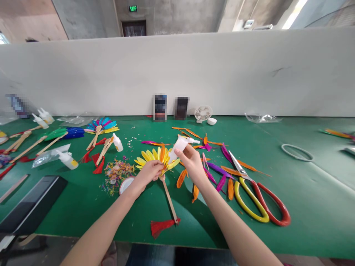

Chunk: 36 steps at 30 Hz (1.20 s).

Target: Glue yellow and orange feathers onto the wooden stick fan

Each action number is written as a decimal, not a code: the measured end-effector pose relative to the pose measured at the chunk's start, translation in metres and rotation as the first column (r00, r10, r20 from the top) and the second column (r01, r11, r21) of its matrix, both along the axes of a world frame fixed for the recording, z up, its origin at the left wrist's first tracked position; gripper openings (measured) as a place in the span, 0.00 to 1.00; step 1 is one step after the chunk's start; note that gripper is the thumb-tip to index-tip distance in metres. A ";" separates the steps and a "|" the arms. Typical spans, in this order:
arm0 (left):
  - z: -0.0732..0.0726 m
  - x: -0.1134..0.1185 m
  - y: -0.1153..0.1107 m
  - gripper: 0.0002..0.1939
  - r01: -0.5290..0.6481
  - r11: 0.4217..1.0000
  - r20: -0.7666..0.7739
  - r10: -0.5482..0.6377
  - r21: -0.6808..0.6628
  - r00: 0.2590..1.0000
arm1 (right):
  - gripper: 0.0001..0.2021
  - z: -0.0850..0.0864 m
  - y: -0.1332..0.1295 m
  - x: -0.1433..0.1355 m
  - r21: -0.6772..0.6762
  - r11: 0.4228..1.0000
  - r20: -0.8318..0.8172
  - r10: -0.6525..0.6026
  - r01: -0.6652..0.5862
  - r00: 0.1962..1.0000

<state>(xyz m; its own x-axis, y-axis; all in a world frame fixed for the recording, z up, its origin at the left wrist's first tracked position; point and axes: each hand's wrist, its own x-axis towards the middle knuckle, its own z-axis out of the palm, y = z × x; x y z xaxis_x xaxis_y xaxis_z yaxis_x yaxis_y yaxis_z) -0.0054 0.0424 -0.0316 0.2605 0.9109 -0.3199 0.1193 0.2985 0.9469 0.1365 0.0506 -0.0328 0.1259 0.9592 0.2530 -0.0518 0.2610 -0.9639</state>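
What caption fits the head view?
Left hand on a yellow fan, right hand holding a white bottle, scissors lying on the green table.

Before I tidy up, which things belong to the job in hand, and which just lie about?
Likely the job's: wooden-handled yellow feather fan; held white plastic bottle; loose orange feathers; red-and-yellow-handled scissors.

Probably idle: white round fan; pale oval ring; black rectangular case.

both forearms reach in from the lower edge, converging at centre, left hand lower with fingers pinched, right hand slightly higher, fingers curled.
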 end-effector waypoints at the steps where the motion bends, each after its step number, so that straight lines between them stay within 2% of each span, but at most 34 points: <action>1: 0.000 0.000 0.000 0.06 -0.006 1.000 -0.002 0.006 0.000 1.000 | 0.18 0.000 0.000 0.000 0.001 1.000 -0.006 -0.004 0.004 1.000; 6: 0.002 0.000 -0.001 0.07 -0.017 1.000 -0.027 0.017 0.003 0.999 | 0.17 -0.003 0.001 0.001 0.032 0.999 -0.035 -0.043 0.045 0.998; 12: 0.005 0.000 -0.003 0.09 0.009 0.999 -0.054 -0.007 0.042 0.999 | 0.16 -0.004 0.000 0.002 0.029 0.999 -0.014 -0.021 0.021 1.000; 19: 0.007 0.000 -0.005 0.09 0.033 0.998 -0.078 -0.029 0.048 0.997 | 0.15 -0.007 0.001 0.002 0.026 1.000 -0.073 0.000 0.002 0.997; 29: -0.005 -0.001 0.003 0.09 0.036 0.999 -0.033 -0.036 0.022 0.999 | 0.14 -0.007 0.003 0.003 -0.005 1.000 -0.110 -0.018 0.018 0.994; 36: 0.006 0.002 -0.001 0.10 -0.011 1.000 -0.084 0.009 -0.017 0.996 | 0.14 -0.004 -0.001 0.002 -0.021 1.000 -0.126 -0.012 0.010 0.992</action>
<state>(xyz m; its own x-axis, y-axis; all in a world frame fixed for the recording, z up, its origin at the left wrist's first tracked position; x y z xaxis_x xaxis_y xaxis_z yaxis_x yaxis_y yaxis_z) -0.0035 0.0416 -0.0253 0.2229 0.9074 -0.3562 0.1951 0.3164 0.9283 0.1382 0.0496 -0.0363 0.1661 0.9625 0.2145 -0.1705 0.2423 -0.9551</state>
